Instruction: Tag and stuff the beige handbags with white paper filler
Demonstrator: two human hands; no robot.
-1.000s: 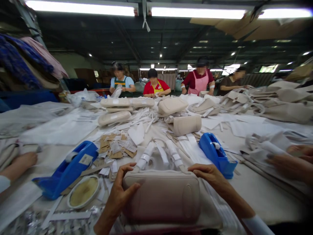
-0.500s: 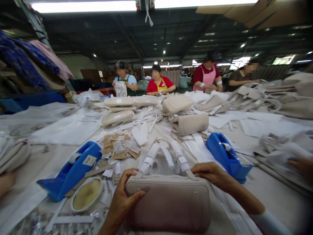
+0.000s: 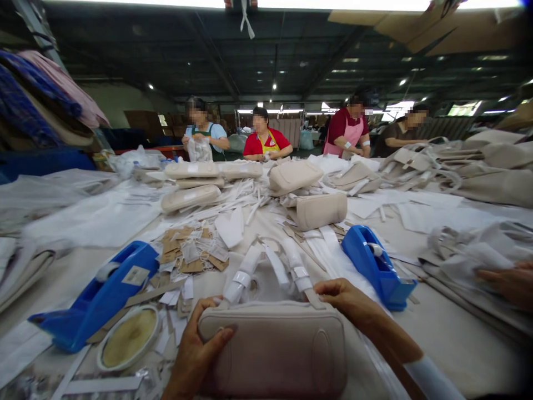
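Observation:
A beige handbag [image 3: 278, 350] lies right in front of me, its base facing my body and its handles pointing away. White wrapping [image 3: 245, 272] held by clear tape covers the handles. My left hand [image 3: 204, 339] grips the bag's left end, thumb on the near face and fingers over the far edge. At the top right corner, my right hand [image 3: 341, 297] has its fingers closed at the foot of the right handle strap [image 3: 314, 300]. Its fingertips are partly hidden behind the bag.
Blue tape dispensers stand to the left [image 3: 100, 294] and right [image 3: 377, 266]. Near the left one are a round dish [image 3: 129, 339] and cardboard tags [image 3: 187, 247]. More beige bags [image 3: 320, 211] lie beyond. Another person's hand [image 3: 506, 283] is at far right; several people work across the table.
The whole view has shifted slightly, so things sit a little further left. Both hands keep their places on the handbag.

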